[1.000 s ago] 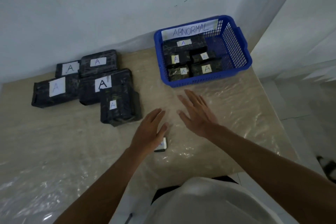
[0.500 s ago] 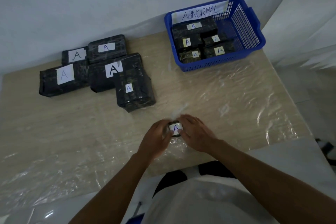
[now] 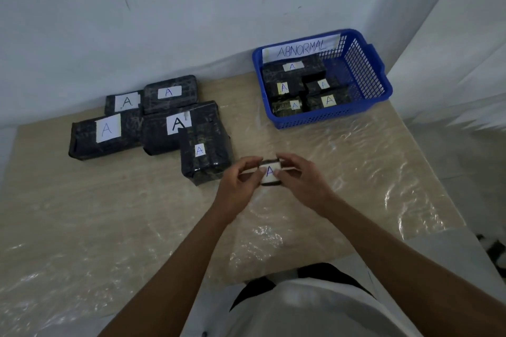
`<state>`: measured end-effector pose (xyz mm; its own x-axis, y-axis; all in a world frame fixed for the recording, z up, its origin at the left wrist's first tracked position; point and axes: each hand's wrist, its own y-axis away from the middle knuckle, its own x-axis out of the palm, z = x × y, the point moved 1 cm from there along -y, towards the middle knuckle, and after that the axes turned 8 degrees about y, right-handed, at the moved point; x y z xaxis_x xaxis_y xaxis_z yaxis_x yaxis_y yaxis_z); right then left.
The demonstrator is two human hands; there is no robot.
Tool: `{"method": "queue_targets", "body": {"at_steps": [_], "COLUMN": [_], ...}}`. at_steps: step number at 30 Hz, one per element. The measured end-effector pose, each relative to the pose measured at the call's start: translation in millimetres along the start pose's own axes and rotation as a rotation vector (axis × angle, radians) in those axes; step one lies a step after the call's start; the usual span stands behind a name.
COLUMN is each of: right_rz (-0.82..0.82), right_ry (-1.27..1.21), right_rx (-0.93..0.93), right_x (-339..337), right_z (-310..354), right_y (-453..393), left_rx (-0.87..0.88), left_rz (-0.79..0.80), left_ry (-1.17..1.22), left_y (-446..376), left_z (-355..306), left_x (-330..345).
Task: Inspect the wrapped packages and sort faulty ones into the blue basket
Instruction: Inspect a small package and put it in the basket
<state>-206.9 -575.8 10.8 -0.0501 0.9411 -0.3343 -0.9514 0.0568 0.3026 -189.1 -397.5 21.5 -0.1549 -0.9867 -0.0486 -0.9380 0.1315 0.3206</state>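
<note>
A small black wrapped package (image 3: 269, 172) with a white "A" label is held above the table between my left hand (image 3: 241, 183) and my right hand (image 3: 299, 182); both grip it by its ends with the label facing up. Several larger black wrapped packages (image 3: 153, 123), each labelled "A", lie grouped on the table's left. At the back right stands the blue basket (image 3: 364, 82) with an "ABNORMAL" sign; it holds several small labelled packages (image 3: 298, 87).
The table (image 3: 109, 213) is beige and covered with crinkled clear plastic film. A pale wall rises right behind the packages and basket. The table's right edge drops off to the floor beside the basket.
My hands went from flat over the table to closing on the small package. They have lifted it up between them, label up.
</note>
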Motion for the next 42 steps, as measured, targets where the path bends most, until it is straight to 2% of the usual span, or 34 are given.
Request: {"method": "queue_targets", "body": {"at_steps": [5, 10, 13, 19, 26, 31, 38, 42], "right_rz": [0.007, -0.183, -0.205, -0.061, -0.101, -0.069, -0.091, -0.015], "right_ry": [-0.062, -0.039, -0.084, -0.139, -0.22, -0.273, -0.438, -0.401], "right_rx": [-0.168, -0.308, -0.329, -0.345, -0.342, -0.311, -0.181, -0.226], "right_x": [-42, -69, -79, -90, -92, -92, -93, -94], "right_z": [75, 123, 135, 146, 148, 147, 152, 150], "right_y": [-19, -28, -30, -26, -29, -31, -35, -36], "left_rx": [0.155, 0.239, 0.247, 0.266, 0.277, 0.287, 0.414, 0.485], "left_rz": [-0.008, 0.047, 0.084, 0.06, 0.059, 0.051, 0.221, 0.107], "left_ry": [0.064, 0.087, 0.11, 0.109, 0.11, 0.072, -0.035, -0.07], "left_y": [-18, -26, -30, -34, -36, -40, -42, -41], "left_z": [-85, -143, -163, -179, -186, -187, -181, -183], "left_x": [7, 13, 17, 18, 22, 20, 11, 13]}}
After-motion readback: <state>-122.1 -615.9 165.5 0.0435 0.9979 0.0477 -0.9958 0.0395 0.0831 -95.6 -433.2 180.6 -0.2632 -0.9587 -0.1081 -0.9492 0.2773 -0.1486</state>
